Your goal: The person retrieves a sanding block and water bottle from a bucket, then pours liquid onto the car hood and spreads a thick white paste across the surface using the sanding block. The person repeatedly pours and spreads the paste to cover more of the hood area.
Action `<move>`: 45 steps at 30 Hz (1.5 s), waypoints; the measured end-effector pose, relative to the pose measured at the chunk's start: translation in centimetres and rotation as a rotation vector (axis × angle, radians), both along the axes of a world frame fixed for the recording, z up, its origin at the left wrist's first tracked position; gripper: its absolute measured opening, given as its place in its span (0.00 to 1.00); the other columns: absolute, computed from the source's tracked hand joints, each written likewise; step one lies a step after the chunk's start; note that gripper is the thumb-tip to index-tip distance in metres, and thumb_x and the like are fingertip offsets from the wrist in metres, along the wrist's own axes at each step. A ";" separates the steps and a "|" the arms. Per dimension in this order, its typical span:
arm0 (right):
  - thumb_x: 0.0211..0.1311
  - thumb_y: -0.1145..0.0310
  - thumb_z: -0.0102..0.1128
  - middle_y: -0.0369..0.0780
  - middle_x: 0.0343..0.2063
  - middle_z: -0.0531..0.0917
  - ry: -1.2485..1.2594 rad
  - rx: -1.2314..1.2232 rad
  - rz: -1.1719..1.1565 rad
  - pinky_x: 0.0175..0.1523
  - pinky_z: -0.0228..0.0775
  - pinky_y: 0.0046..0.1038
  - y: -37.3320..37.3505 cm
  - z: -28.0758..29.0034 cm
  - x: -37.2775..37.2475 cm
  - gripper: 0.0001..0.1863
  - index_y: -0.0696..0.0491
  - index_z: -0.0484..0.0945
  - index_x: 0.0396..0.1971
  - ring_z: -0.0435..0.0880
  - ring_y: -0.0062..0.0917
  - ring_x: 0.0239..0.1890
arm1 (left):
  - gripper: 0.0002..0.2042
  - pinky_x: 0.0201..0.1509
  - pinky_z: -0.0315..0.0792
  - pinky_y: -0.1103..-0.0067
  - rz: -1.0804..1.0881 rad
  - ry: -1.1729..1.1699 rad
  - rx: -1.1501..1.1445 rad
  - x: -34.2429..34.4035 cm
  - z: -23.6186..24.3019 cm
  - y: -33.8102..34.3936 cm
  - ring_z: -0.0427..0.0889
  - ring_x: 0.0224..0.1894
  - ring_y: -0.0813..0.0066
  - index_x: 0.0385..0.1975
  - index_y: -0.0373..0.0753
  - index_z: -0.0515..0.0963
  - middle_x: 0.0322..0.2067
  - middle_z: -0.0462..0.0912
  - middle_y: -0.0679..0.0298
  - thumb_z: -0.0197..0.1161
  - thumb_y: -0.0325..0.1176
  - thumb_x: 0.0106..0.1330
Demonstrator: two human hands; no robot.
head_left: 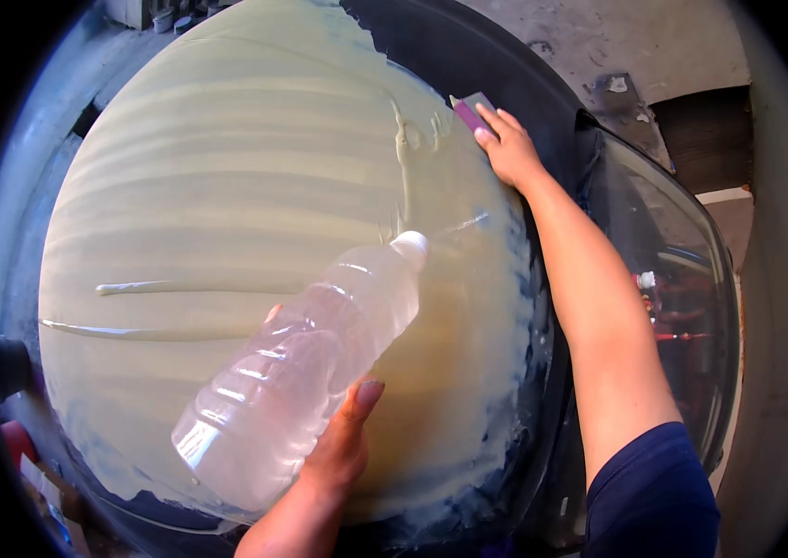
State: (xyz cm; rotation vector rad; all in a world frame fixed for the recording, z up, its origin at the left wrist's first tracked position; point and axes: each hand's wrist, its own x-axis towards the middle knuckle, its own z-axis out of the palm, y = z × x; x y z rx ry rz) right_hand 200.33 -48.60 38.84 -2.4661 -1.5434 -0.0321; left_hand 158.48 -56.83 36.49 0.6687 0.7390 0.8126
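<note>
My left hand (345,437) is wrapped round a clear plastic bottle (305,372) with a white cap, tilted with its cap end up and to the right. A thin streak of liquid runs from near the cap toward the right. My right hand (508,149) grips a purple and grey sanding block (474,112) at the far right edge of a broad curved car panel. Pale yellowish filler (208,205) coats most of that panel, with wet runs and ridges on it. Dark paint (468,56) shows around the filler's ragged border.
The car's windshield (682,307) lies to the right, with a small white-capped object (645,280) seen in its area. Beyond it stands a pale wall (784,279). Containers (163,19) sit at the far left, and a dark cylindrical object (7,367) stands at the left.
</note>
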 end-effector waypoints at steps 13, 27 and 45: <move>0.68 0.58 0.54 0.49 0.67 0.64 -0.047 -0.017 0.112 0.71 0.53 0.35 -4.8 -0.6 -1.5 0.25 0.42 0.69 0.65 0.63 0.41 0.69 | 0.36 0.70 0.54 0.66 0.012 -0.010 0.009 -0.5 -0.1 0.3 0.64 0.64 0.63 0.66 0.38 0.57 0.61 0.67 0.62 0.71 0.36 0.61; 0.68 0.59 0.55 0.48 0.68 0.63 -0.037 -0.049 0.078 0.71 0.52 0.35 -8.9 -0.6 -1.3 0.25 0.41 0.69 0.65 0.61 0.40 0.70 | 0.35 0.71 0.53 0.63 0.130 -0.048 0.118 -0.1 -0.9 0.2 0.63 0.66 0.62 0.66 0.39 0.57 0.62 0.66 0.61 0.69 0.34 0.62; 0.68 0.57 0.54 0.49 0.68 0.61 0.000 -0.018 0.018 0.71 0.53 0.39 -0.4 -0.6 0.4 0.26 0.37 0.67 0.66 0.59 0.45 0.69 | 0.34 0.73 0.51 0.56 0.143 -0.049 0.154 0.1 -2.8 -1.0 0.60 0.69 0.60 0.68 0.40 0.56 0.66 0.63 0.62 0.66 0.35 0.64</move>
